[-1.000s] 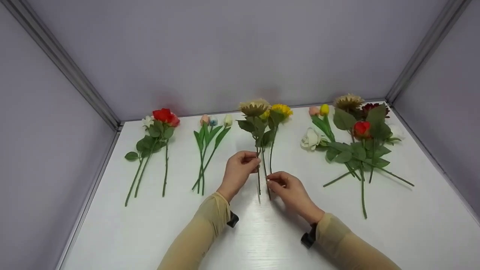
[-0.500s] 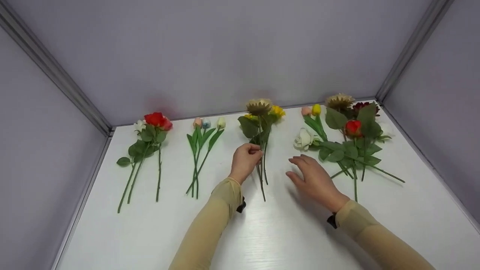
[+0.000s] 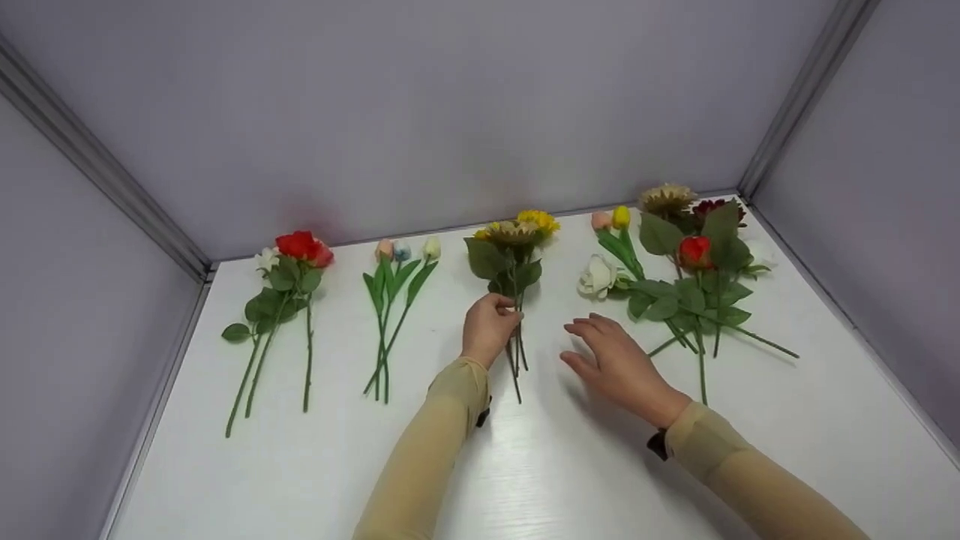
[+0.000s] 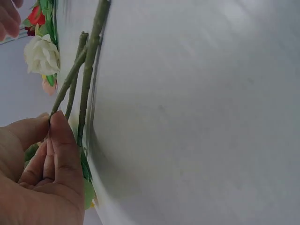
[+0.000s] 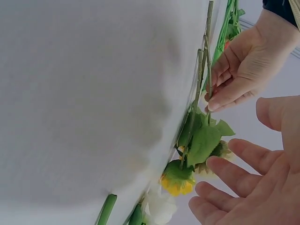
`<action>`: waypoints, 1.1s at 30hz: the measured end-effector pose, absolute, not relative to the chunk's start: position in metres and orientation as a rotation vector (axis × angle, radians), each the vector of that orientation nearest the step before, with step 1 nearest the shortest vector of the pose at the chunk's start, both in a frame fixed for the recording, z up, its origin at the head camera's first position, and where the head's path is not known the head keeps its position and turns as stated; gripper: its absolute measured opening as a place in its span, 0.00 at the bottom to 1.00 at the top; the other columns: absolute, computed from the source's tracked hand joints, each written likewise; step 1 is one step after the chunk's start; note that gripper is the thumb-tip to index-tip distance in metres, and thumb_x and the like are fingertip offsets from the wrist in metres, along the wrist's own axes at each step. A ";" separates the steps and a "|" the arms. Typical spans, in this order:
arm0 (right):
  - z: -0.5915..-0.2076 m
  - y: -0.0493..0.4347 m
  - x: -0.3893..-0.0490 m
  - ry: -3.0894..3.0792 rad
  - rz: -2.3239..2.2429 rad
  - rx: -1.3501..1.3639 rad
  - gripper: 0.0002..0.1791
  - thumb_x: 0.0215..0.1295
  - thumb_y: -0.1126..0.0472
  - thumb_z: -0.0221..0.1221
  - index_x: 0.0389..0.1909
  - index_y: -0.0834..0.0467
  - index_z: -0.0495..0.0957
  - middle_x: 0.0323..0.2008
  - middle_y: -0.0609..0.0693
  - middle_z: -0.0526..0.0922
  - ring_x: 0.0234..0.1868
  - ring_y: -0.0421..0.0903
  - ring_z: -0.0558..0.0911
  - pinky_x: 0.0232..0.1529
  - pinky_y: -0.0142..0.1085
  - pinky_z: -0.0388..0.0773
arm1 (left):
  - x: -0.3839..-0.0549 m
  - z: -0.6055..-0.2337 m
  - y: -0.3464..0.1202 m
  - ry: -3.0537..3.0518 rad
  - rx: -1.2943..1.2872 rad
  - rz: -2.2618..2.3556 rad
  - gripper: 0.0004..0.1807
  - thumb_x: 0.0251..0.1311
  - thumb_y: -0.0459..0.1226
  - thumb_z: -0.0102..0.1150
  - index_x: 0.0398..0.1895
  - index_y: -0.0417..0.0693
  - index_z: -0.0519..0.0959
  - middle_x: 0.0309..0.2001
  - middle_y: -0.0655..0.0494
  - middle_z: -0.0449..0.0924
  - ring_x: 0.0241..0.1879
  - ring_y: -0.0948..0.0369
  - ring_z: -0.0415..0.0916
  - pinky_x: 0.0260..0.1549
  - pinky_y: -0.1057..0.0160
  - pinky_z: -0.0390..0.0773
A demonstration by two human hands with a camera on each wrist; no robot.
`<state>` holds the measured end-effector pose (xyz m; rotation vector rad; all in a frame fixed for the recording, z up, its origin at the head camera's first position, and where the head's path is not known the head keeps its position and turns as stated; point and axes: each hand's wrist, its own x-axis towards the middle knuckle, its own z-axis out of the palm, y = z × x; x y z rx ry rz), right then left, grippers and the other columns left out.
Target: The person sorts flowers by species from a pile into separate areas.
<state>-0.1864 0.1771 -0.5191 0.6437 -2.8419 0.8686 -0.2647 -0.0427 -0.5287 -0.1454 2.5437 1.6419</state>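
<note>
My left hand (image 3: pixel 489 328) pinches the stem of a beige sunflower (image 3: pixel 512 234) between thumb and fingertips. In the left wrist view that stem (image 4: pixel 69 77) crosses close over two other stems on the table. Yellow sunflowers (image 3: pixel 539 220) lie behind and beside the beige bloom, their leaves overlapping. My right hand (image 3: pixel 622 364) hovers to the right of this bunch, fingers spread and nothing in it. Seen from the right wrist, its fingers (image 5: pixel 236 176) are apart from the stems, with a yellow sunflower (image 5: pixel 177 180) beyond them.
Left of the bunch lie several tulips (image 3: pixel 386 300) with crossed stems, then red and white roses (image 3: pixel 300 246). A mixed pile on the right holds a white rose (image 3: pixel 598 277), a red rose (image 3: pixel 696 253) and tulips (image 3: pixel 621 217). Grey panels (image 3: pixel 450 112) enclose the white table (image 3: pixel 285 472).
My right hand has let go of a stem and moved right, its fingers opening. The beige sunflower in my left hand has come lower over the yellow ones, drawing the stems together.
</note>
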 end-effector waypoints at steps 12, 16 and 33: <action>-0.520 0.181 -0.189 -2.832 0.872 0.642 0.26 0.73 0.50 0.63 0.63 0.62 0.77 0.62 0.60 0.78 0.69 0.61 0.70 0.68 0.57 0.67 | -0.263 -0.533 -0.049 2.543 -0.139 1.642 0.14 0.64 0.35 0.69 0.52 0.42 0.82 0.38 0.53 0.82 0.35 0.60 0.80 0.34 0.63 0.81; -0.521 0.185 -0.191 -2.844 0.887 0.599 0.25 0.74 0.50 0.62 0.62 0.62 0.78 0.62 0.60 0.78 0.68 0.60 0.71 0.67 0.56 0.68 | -0.261 -0.534 -0.051 2.574 -0.119 1.624 0.16 0.64 0.36 0.70 0.52 0.41 0.82 0.39 0.54 0.82 0.36 0.60 0.79 0.34 0.63 0.80; -0.512 0.256 -0.206 -2.947 0.898 0.371 0.24 0.78 0.52 0.56 0.66 0.63 0.76 0.63 0.63 0.77 0.66 0.65 0.71 0.65 0.62 0.67 | -0.243 -0.517 -0.045 2.834 0.311 1.397 0.26 0.70 0.47 0.65 0.66 0.48 0.76 0.58 0.53 0.77 0.56 0.57 0.75 0.54 0.58 0.77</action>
